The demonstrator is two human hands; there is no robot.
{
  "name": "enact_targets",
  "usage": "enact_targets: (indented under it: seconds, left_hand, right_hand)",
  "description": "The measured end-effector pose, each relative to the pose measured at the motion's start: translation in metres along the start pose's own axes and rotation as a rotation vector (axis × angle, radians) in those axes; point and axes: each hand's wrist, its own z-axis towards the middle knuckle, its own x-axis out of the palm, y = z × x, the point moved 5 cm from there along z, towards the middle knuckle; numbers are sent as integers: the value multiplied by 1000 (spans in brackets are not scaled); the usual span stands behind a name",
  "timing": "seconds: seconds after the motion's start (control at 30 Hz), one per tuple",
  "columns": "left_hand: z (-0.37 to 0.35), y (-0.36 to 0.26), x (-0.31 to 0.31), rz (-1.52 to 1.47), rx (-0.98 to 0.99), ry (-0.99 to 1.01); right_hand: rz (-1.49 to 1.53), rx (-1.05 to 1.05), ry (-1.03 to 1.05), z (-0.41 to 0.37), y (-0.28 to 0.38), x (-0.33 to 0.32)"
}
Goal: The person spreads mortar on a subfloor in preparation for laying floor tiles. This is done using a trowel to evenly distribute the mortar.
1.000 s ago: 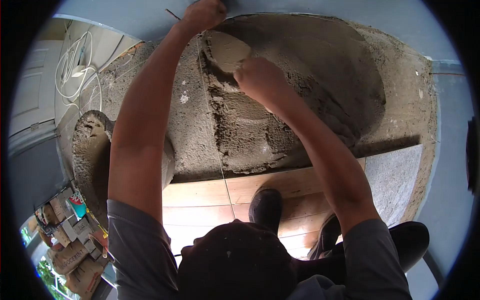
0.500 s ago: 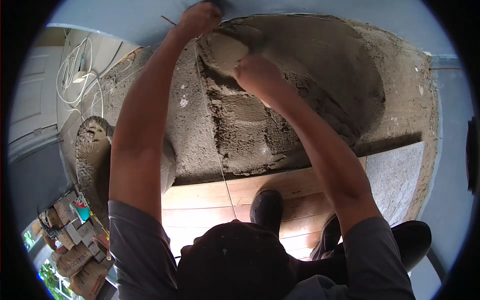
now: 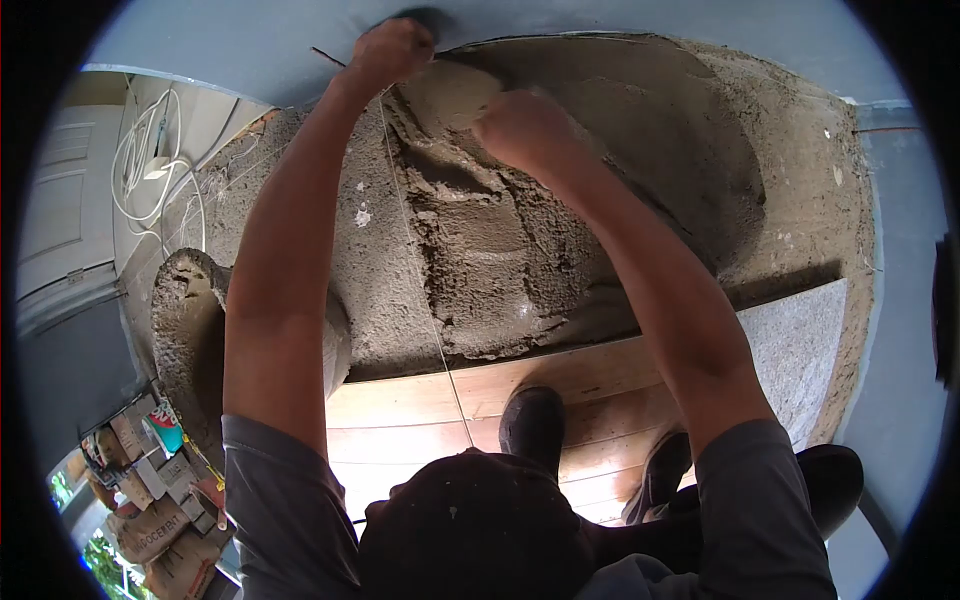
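Observation:
My right hand [image 3: 530, 130] is closed round a trowel, its handle hidden in the fist. The trowel's pale, mortar-smeared blade [image 3: 455, 92] lies on the wet mortar [image 3: 660, 130] close to the wall. My left hand [image 3: 395, 50] is curled against the grey wall, left of the blade; whatever its fingers may hold is hidden. A taut string [image 3: 412, 225] runs from near the left wrist across the floor towards my feet. Below the blade the mortar is rough and ridged, with a dark hollow; farther right it is smoother.
Wooden planks or wood-look tiles [image 3: 590, 370] lie by my feet, beside a grey speckled tile [image 3: 800, 340]. A mortar-crusted bucket [image 3: 185, 300] lies at left. White cable [image 3: 130, 170] hangs behind it. Cement bags [image 3: 150, 530] and stacked blocks [image 3: 130, 435] are at lower left.
My right hand and the trowel have moved slightly up towards the wall, showing more of the hollow in the mortar. My left hand stays curled at the wall; the view has shifted slightly.

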Motion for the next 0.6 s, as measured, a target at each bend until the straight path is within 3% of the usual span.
enact_targets:
  seconds: [0.07,0.17,0.27,0.37,0.6]
  left_hand:
    - [-1,3,3,-27,55,-70]
    - [1,7,9,-22,82,-69]
    - [12,12,19,-131,163,-81]
    - [10,6,11,-134,-4,-6]
    - [9,2,11,-51,93,-86]
  right_hand:
    - [-176,-104,3,-22,-11,-14]
    - [98,176,40,-67,3,-49]
    - [177,186,35,-99,41,-54]
    - [307,302,49,-94,68,-12]
    - [353,255,-55,-78,90,20]
